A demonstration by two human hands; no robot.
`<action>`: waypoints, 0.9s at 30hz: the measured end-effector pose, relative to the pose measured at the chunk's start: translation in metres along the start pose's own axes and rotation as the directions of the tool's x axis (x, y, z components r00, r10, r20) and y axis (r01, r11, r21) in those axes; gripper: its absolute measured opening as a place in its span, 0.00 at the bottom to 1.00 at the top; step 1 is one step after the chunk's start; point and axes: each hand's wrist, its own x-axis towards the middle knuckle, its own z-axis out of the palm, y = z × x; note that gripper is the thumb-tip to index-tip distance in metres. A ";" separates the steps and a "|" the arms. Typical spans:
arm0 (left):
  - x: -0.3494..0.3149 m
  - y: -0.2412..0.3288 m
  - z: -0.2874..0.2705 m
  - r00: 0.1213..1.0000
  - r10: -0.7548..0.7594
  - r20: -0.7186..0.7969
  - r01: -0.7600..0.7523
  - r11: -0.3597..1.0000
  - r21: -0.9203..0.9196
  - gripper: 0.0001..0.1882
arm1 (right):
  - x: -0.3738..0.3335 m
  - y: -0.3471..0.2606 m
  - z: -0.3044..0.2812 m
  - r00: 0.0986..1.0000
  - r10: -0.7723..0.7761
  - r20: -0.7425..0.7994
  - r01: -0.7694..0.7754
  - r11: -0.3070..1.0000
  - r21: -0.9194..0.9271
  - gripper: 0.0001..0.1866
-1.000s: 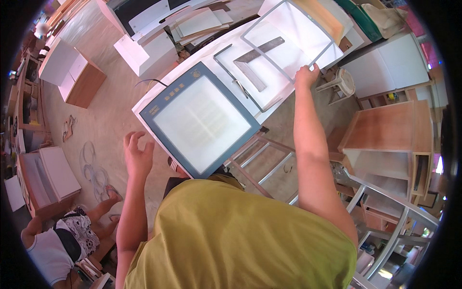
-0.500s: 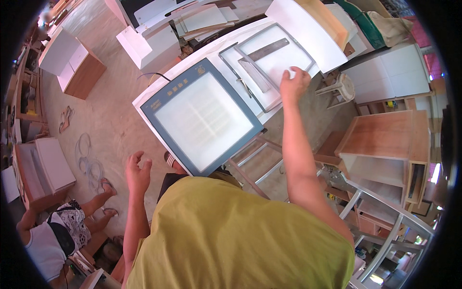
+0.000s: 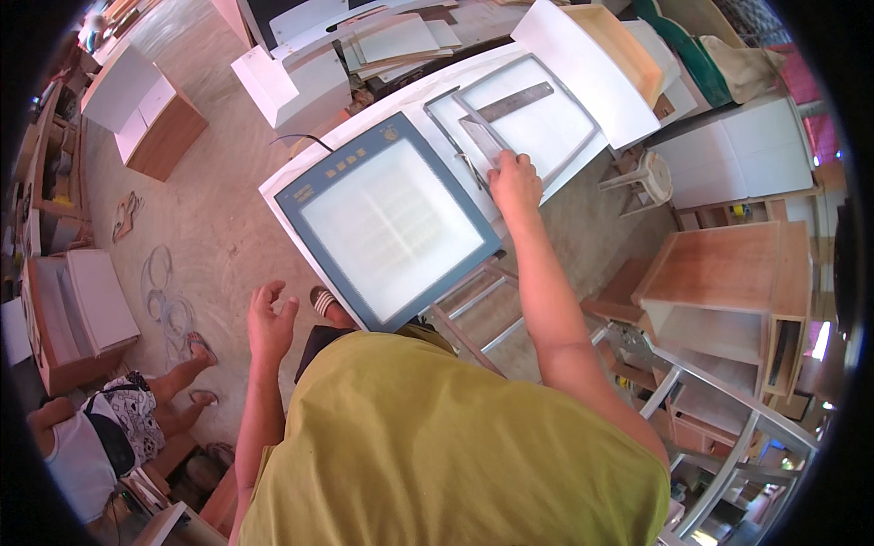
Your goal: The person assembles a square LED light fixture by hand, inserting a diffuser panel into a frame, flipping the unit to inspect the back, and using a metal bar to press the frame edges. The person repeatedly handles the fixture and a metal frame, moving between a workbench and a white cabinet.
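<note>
My right hand [image 3: 516, 185] is closed, fingers curled down at the near-left corner of a grey rectangular frame [image 3: 574, 94]. Whatever lies under its fingertips is hidden. Across the frame's white middle lies a flat L-shaped metal square [image 3: 521, 102]; the end of its shorter-looking leg runs in beside my fingers. A thin dark strip [image 3: 441, 125] and a slim pen-like tool [image 3: 472, 171] lie to the left. Nearer me sits a blue-bordered panel [image 3: 443, 278] with a pale translucent centre and gold marks. In the air left of it, my left hand [image 3: 271, 320] is open and empty.
A dark cable [image 3: 309, 139] leaves the panel's far-left side. Below the white tabletop stands a metal ladder [image 3: 505, 332]. A white stool [image 3: 648, 177] and wooden cabinets [image 3: 719, 264] are at right. On the left another person [image 3: 100, 437] sits near coiled tubing [image 3: 166, 305].
My right hand has moved left and slightly nearer, from the frame's right part to its near-left corner. The left hand has shifted slightly right. My view has shifted a little.
</note>
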 end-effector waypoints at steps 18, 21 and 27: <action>-0.012 0.000 -0.007 0.999 0.005 0.036 -0.005 1.000 -0.003 0.18 | 0.029 0.018 -0.012 0.985 -0.040 0.170 0.020 0.992 0.122 0.29; -0.014 -0.001 -0.008 1.000 -0.004 0.031 0.003 1.000 0.007 0.18 | 0.030 0.024 -0.014 0.992 -0.080 0.101 0.055 0.972 0.227 0.28; -0.012 0.001 -0.006 0.998 -0.017 0.065 0.018 1.000 -0.012 0.18 | 0.025 0.031 -0.025 0.974 -0.220 -0.054 0.226 0.914 0.338 0.23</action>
